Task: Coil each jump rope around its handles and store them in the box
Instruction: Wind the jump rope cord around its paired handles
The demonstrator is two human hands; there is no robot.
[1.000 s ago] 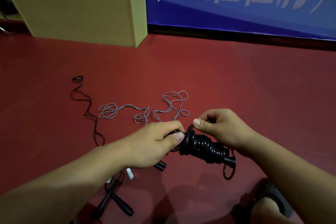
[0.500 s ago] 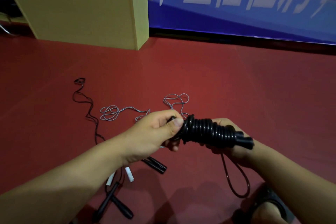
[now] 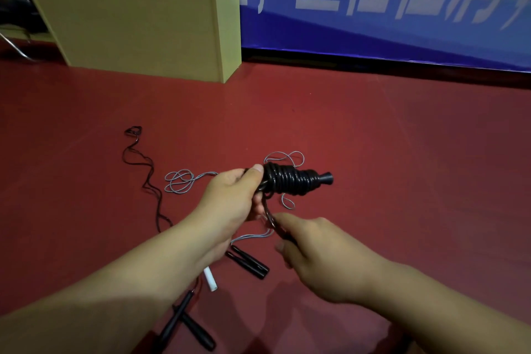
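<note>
In the head view, a black jump rope (image 3: 290, 182), already coiled thickly around its handles, is held above the red floor (image 3: 402, 167) by the left hand (image 3: 230, 198). That hand's fingers are curled round the near end of the bundle, with the thumb pressed on top of the coils; the far handle end juts out to the right. A loose tail of the same black cord (image 3: 270, 217) is drawn down from the bundle to the right hand (image 3: 313, 250), where it is pinched between curled fingers (the exact fingertip contact is blurred, so it seems a pinch rather than a full grip).

On the floor beyond and beneath the hands, a grey jump rope (image 3: 179, 182) is spread in loose loops, and its strands are seen running to a pair of black handles (image 3: 250, 263) just under the left wrist. A thin dark rope (image 3: 143, 169) is trailed from the left towards two long black handles (image 3: 184, 325) lying crossed near the bottom edge. A short white piece (image 3: 210, 279) is seen beside the left forearm. A tan box (image 3: 138, 14) stands at the back left, against a blue banner (image 3: 388, 3) with white characters.
</note>
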